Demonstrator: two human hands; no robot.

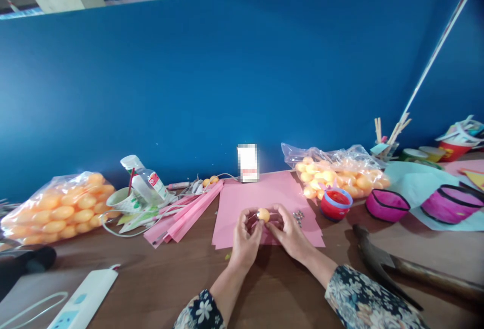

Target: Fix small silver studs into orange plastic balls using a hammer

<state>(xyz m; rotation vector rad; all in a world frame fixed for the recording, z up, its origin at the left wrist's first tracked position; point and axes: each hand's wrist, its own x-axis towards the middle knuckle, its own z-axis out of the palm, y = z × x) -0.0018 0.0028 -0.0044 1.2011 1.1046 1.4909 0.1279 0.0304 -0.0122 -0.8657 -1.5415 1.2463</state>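
The left hand (246,236), half closed, pinches the ball (264,215). The right hand (286,229), similarly curled, grips its other side.

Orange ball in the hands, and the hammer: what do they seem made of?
Orange ball: probably plastic, given its smooth, even-coloured surface, though rubber or painted wood can't be ruled out.
Hammer: head likely dull metal, judging by its dark grey-brown surface; handle likely wood, with uneven brown colouring and a matte look.
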